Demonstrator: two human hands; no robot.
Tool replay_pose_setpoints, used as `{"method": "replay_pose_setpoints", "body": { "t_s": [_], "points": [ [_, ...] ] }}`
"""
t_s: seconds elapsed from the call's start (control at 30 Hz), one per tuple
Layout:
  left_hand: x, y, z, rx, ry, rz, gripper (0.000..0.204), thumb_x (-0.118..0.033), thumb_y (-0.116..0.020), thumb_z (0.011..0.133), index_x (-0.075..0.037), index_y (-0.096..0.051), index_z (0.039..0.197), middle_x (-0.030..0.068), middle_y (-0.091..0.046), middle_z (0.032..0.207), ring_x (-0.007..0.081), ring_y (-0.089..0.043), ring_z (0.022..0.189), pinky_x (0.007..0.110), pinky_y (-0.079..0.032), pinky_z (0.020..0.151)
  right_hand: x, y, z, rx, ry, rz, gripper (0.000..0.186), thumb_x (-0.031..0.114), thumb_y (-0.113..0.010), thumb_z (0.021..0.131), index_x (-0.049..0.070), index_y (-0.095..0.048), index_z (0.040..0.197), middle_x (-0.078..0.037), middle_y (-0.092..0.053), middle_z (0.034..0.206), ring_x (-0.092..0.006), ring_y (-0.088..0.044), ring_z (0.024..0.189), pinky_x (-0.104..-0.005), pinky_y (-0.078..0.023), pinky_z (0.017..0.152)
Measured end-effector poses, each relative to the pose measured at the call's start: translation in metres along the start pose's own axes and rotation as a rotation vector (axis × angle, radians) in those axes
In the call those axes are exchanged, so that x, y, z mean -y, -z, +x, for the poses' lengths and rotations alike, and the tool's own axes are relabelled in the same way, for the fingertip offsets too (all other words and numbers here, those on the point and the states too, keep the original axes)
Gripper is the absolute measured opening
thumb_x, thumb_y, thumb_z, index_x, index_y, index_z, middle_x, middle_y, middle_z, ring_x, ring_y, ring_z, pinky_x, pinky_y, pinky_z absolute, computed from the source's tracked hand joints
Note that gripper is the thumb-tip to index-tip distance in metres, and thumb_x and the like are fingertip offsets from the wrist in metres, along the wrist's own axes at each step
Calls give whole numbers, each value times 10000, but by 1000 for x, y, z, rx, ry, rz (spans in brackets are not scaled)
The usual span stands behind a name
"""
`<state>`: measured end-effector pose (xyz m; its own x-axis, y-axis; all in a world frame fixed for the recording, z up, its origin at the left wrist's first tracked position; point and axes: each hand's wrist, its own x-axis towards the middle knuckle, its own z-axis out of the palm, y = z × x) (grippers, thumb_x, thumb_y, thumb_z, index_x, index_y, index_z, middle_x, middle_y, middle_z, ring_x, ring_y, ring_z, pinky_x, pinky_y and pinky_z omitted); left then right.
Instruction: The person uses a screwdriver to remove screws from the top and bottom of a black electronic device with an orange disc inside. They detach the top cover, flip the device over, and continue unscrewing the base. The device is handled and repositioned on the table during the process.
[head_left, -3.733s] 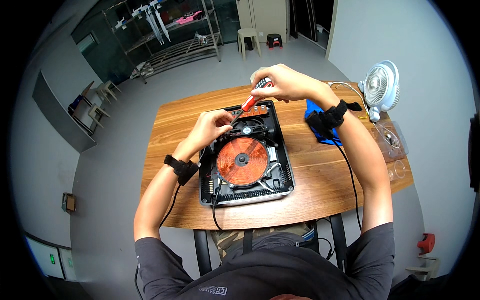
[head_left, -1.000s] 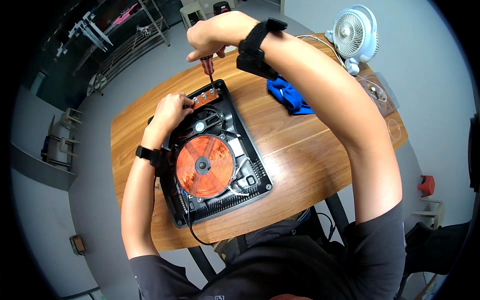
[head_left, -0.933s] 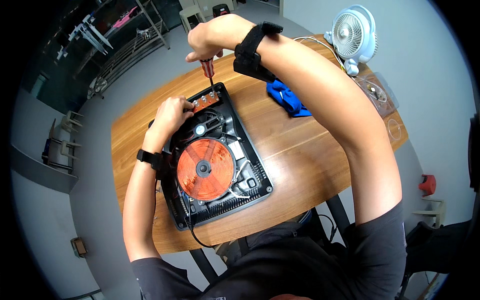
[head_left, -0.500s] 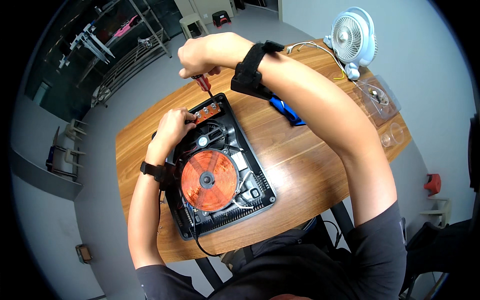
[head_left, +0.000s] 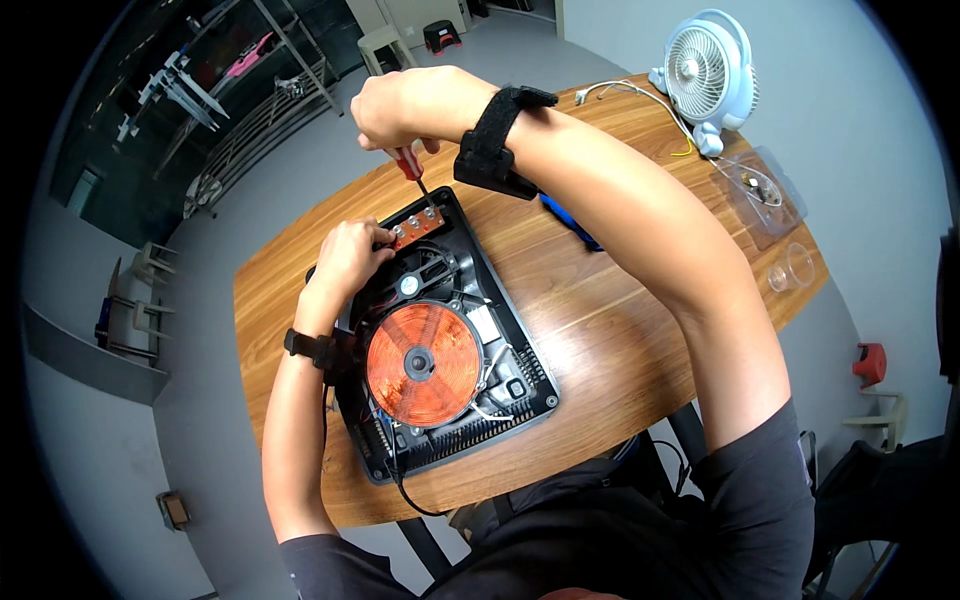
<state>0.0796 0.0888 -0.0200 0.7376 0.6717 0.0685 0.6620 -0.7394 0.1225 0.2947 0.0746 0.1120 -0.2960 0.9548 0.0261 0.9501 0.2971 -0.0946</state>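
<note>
An opened induction cooker point(head_left: 522, 357) lies on the wooden table, its insides facing up. In its middle sits a round copper coil point(head_left: 450, 375), with a black fan point(head_left: 436, 272) beyond it. Along the far end runs a narrow orange circuit board point(head_left: 419, 229) with small round parts. The fingers of my left hand point(head_left: 350, 258) are closed on the left end of that board. From above, my right hand point(head_left: 402, 112) grips a screwdriver point(head_left: 411, 166) by its red handle. Its shaft slants down to the board's right end; the exact contact of the tip is too small to tell.
Partly hidden by my right forearm, a blue item point(head_left: 570, 222) lies on the table. A light blue fan point(head_left: 697, 70), a white cable point(head_left: 640, 92), a clear plastic box point(head_left: 757, 205) and a clear cup point(head_left: 790, 268) stand at the right. A black cord point(head_left: 405, 490) hangs over the near edge.
Both hands keep their places on the circuit board and screwdriver. The right forearm has shifted slightly left, and the whole view has moved a little.
</note>
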Motion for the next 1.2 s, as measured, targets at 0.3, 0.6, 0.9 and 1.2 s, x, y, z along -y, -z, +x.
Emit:
{"method": "replay_pose_setpoints", "body": {
  "t_s": [0.3,0.6,0.9,1.2],
  "points": [
    [1,-3,2,-7,21,-12,240,-148,-820,794,-95,-814,1028,125,-739,987,355,-701,947,449,-563,853,10,6,2,141,-146,26,361,258,-483,976,64,-786,1000,-161,-780,1039,-281,-755,981,-414,-586,883],
    [-4,3,2,28,49,-8,233,-148,-818,800,-102,-816,1029,127,-743,994,356,-704,953,447,-564,861,7,-2,-1,-88,15,-65,305,189,-582,902,69,-800,1079,-157,-781,1047,-329,-745,1025,-430,-588,895],
    [-1,0,-1,5,26,5,257,-144,-814,793,-77,-812,1042,144,-739,968,345,-703,910,436,-554,833,11,16,-15,214,-25,184,473,150,-522,933,89,-600,1395,-150,-753,1188,-306,-737,1064,-420,-591,889],
    [-2,0,2,3,19,-11,260,-132,-812,787,-75,-815,1041,145,-746,975,346,-714,895,431,-561,827,10,6,-5,22,16,-172,358,158,-579,929,100,-741,1243,-128,-775,1134,-257,-746,1070,-400,-593,874]
  ]
}}
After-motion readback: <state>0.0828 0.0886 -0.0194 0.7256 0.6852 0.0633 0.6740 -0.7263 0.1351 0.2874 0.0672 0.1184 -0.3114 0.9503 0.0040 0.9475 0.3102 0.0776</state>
